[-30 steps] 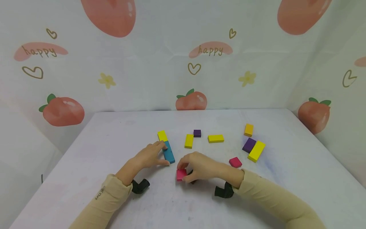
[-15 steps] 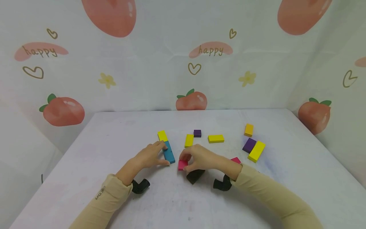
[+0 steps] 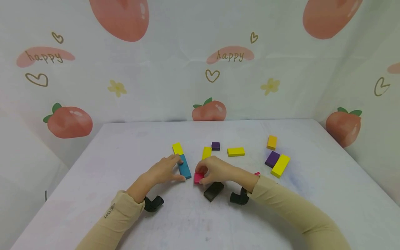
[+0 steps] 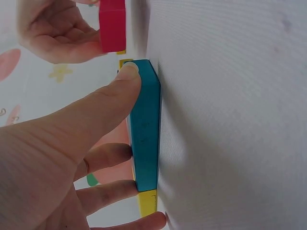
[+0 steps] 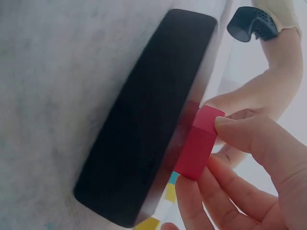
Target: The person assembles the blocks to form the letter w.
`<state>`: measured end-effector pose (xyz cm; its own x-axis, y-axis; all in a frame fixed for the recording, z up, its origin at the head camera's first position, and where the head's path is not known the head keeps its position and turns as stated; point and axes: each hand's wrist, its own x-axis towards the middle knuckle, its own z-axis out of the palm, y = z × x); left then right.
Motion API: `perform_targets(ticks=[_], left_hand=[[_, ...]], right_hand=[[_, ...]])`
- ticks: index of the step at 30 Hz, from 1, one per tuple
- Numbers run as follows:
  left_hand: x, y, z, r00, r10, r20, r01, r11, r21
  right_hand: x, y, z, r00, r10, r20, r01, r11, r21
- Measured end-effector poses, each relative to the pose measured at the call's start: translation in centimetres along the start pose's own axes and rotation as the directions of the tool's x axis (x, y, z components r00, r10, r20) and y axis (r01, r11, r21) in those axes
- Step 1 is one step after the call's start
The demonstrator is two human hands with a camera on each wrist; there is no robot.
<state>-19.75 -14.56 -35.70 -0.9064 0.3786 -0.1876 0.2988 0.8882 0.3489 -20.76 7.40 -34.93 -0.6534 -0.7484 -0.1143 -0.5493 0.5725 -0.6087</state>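
Note:
My left hand (image 3: 163, 170) holds a flat blue block (image 3: 184, 167) on the table, its thumb at the near end and fingertips along the side. At the far end of the blue block, a yellow block (image 3: 177, 148) lies in line with it. Just to the right, my right hand (image 3: 217, 170) pinches a small pinkish-red block (image 5: 197, 146) between thumb and fingers. In the left wrist view this red block (image 4: 112, 26) shows beyond the blue block's near end. A black block (image 3: 214, 191) lies on the table just in front of the right hand.
Behind the hands lie a yellow block (image 3: 207, 152), a small purple block (image 3: 216, 146) and another yellow block (image 3: 235, 151). At right are an orange block (image 3: 272, 142), a purple block (image 3: 272, 159) and a long yellow block (image 3: 280, 165). A second red block (image 3: 257, 173) is mostly hidden behind the right forearm.
My right hand has moved away from the table's front with the red block, uncovering the black block. The right forearm now hides most of the second red block. My left hand has stayed put.

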Motion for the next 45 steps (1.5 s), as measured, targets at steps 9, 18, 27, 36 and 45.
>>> perform_targets(ticks=[9,18,27,36,45], left_hand=[[0.0,0.0,0.0,1.0,0.002,0.003,-0.002,1.0,-0.004],[0.0,-0.1,0.1,1.0,0.005,-0.002,-0.005,1.0,-0.002],[0.0,-0.1,0.2,1.0,0.007,-0.004,-0.007,1.0,0.0],[0.1,-0.2,0.2,1.0,0.005,-0.002,-0.005,1.0,-0.008],[0.0,-0.3,0.2,0.999,0.026,-0.023,-0.026,1.0,-0.003]], right_hand=[[0.8,0.3,0.5,1.0,0.005,0.023,-0.005,1.0,-0.008],[1.1,0.0,0.7,0.999,0.023,0.036,-0.023,1.0,-0.011],[1.3,-0.2,0.7,0.998,0.045,0.043,-0.044,0.999,-0.02],[1.3,-0.2,0.8,0.998,0.045,0.044,-0.044,0.999,-0.019],[1.3,0.1,0.5,0.998,0.019,0.057,-0.018,1.0,-0.022]])
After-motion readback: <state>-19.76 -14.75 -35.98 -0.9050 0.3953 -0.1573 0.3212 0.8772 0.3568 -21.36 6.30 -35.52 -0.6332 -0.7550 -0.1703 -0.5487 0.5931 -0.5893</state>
